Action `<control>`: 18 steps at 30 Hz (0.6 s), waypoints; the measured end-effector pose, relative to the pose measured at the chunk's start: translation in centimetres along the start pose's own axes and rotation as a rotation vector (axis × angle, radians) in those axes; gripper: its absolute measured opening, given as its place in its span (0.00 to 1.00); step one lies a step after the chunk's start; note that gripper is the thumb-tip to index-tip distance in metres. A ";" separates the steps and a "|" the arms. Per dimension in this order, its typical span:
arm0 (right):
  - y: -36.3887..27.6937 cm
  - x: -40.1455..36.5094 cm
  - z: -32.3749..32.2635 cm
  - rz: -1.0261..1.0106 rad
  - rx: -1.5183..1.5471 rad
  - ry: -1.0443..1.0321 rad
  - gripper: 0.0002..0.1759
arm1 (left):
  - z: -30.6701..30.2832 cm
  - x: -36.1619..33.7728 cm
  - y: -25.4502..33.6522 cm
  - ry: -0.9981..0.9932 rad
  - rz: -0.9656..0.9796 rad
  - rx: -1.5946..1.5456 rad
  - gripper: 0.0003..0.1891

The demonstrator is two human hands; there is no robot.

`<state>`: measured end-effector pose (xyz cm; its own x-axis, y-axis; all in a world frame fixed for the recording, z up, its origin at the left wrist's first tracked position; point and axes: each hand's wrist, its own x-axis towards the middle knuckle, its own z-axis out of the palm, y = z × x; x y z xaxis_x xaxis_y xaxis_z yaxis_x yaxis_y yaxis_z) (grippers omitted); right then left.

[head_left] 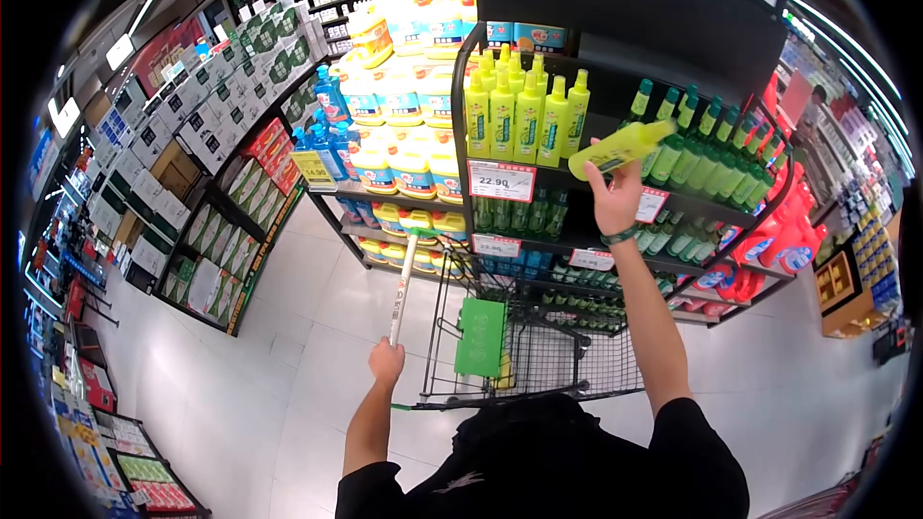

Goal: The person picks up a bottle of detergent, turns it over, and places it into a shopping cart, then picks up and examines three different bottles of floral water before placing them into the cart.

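Note:
My right hand (615, 200) is closed around a yellow-green spray bottle (620, 148), tilted nearly sideways in front of the shelf. Matching yellow-green bottles (527, 115) stand upright to its left, and green glass-like bottles (707, 163) are lined up to its right. Lower on the left, my left hand (386, 362) grips the near end of a white pole (403, 288) with printing on it and a green far end. What that far end belongs to is hard to make out.
A black wire shopping cart (577, 356) with a green panel (480, 337) stands before me. Yellow-and-white jugs (399, 96) are stacked at the left of the shelf, with blue bottles (330, 96) beside them. Red jugs (769, 240) sit at right. Stacked boxes (207, 101) line the far left.

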<state>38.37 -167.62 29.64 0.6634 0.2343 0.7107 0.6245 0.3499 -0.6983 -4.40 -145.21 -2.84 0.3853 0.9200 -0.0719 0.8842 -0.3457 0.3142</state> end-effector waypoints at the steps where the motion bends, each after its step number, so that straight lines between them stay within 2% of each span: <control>1: -1.3 -0.6 -0.3 0.028 0.104 -0.017 0.28 | -0.3 -0.2 0.1 -0.005 -0.004 0.008 0.16; 5: -4.5 -4.5 -1.7 0.188 0.296 -0.098 0.24 | -0.3 -0.1 0.2 -0.026 -0.002 -0.017 0.16; 7: -5.1 -7.0 -1.0 0.428 0.608 -0.079 0.24 | -0.2 -0.1 0.2 -0.025 -0.003 -0.005 0.16; 9: -5.9 -9.0 -1.1 0.538 0.724 -0.142 0.23 | -0.6 -0.1 0.4 -0.027 -0.011 -0.008 0.15; 18: -8.8 -14.5 -0.6 0.753 0.682 -0.237 0.24 | -0.2 0.0 0.2 -0.005 0.028 0.009 0.16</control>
<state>23.51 -174.66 25.41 0.6407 0.7506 0.1615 -0.3313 0.4600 -0.8238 -4.29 -145.21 -2.56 0.4109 0.9091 -0.0685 0.8755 -0.3726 0.3076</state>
